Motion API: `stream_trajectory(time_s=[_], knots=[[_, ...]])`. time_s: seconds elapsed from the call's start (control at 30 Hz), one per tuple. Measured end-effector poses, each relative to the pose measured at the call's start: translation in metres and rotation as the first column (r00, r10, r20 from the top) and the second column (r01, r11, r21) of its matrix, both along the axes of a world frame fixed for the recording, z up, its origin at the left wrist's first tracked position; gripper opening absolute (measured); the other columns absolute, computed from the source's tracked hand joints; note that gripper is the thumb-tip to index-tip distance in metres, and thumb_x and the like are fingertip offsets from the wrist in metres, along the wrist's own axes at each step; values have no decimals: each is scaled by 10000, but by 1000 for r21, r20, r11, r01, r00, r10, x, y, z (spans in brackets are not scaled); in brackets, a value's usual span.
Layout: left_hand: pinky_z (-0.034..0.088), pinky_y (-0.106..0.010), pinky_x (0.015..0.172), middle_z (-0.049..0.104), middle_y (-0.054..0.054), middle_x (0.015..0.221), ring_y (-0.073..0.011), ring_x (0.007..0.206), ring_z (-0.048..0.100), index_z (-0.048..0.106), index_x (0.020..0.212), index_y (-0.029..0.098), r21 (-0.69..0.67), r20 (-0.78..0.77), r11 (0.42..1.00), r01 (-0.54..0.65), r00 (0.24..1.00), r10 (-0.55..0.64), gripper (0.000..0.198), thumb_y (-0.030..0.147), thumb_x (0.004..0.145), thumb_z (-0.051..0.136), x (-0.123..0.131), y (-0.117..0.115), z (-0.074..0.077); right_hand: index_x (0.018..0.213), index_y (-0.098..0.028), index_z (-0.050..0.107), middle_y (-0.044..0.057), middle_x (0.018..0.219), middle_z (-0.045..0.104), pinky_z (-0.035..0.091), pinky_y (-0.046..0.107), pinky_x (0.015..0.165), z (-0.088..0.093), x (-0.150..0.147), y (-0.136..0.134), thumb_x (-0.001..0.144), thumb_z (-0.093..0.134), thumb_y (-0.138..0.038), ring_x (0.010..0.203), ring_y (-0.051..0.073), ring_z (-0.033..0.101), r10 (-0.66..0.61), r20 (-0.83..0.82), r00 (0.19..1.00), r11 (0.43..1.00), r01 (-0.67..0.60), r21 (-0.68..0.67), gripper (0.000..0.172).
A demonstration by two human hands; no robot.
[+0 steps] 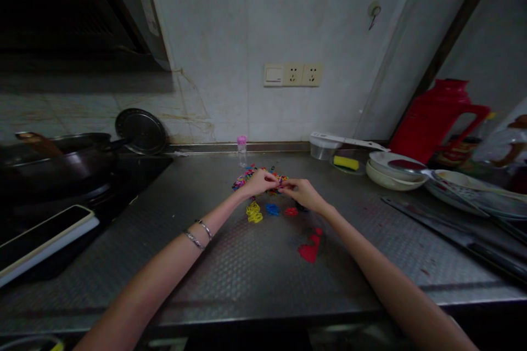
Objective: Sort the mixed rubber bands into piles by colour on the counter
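Note:
A heap of small mixed-colour rubber bands (250, 175) lies at the middle of the steel counter (230, 263). My left hand (260, 182) and my right hand (301, 193) meet over its near edge, fingers pinched together on a band from the heap; the exact piece is too small to make out. Sorted little piles lie just below the hands: yellow (254, 212), blue (272, 209), red (291, 211). A larger red patch (309, 250) sits nearer to me. Two bangles ring my left wrist.
A small clear bottle with a pink cap (241, 149) stands behind the heap. A dark wok (61, 162) and lid (141, 131) sit on the stove at left. Bowls and plates (395, 171), a knife (453, 233) and a red jug (438, 118) crowd the right.

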State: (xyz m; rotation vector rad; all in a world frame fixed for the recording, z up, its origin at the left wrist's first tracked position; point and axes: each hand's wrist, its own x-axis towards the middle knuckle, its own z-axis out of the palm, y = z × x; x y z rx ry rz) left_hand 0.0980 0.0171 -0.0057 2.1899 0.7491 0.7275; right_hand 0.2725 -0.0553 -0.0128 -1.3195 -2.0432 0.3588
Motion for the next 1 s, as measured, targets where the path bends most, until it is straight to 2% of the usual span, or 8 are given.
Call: stream_trajectory(time_s=[0.17,0.4,0.5,0.6,0.8,0.9,1.0], knots=[[398,-225,608,663,-52,704,-127,644,549,701,776,80,-16,32,999,47,998,-46,250,278,706,565,4,-2,0,867,-177,687,34,787,686,428,238,675,2,2,-1,798,504,-363,709,148,595,-3,15,1000,1000,3,21,269],[405,-221,604,666,-58,718,-120,622,546,701,783,76,-40,36,999,-21,999,23,270,287,687,563,8,7,-7,841,-174,703,47,766,694,427,233,662,13,19,-1,792,497,-369,680,151,593,-57,81,995,998,55,28,288],[401,-211,589,664,-51,714,-120,620,541,701,788,77,-13,-24,1000,-28,999,28,273,281,680,556,17,10,-6,821,-166,705,50,759,695,423,234,649,20,35,0,785,499,-362,691,159,595,-96,69,993,995,94,38,287],[391,-198,584,652,-26,676,-114,613,534,702,763,87,66,-167,998,4,986,8,234,230,677,538,32,6,-4,806,-150,705,50,740,690,419,238,636,25,49,0,775,503,-378,691,163,591,-123,37,992,992,122,32,306],[376,-204,576,670,-43,706,-122,607,543,704,769,123,245,-421,969,21,903,87,213,156,658,525,52,-12,1,797,-128,699,45,703,675,415,235,595,24,57,-2,741,526,-411,659,155,575,-72,4,997,991,72,-110,337],[381,-208,585,678,-48,739,-129,629,554,704,802,135,257,-437,966,35,896,84,222,164,663,533,51,-16,3,823,-123,699,41,691,671,412,232,571,22,56,-4,720,545,-385,636,151,571,-22,23,1000,976,26,-216,320],[387,-198,608,673,-28,718,-124,644,552,706,792,138,217,-379,975,43,924,44,210,169,671,537,43,-14,4,821,-128,701,41,713,676,425,235,605,21,51,-6,714,546,-355,662,155,581,44,25,999,962,-35,-271,294]])
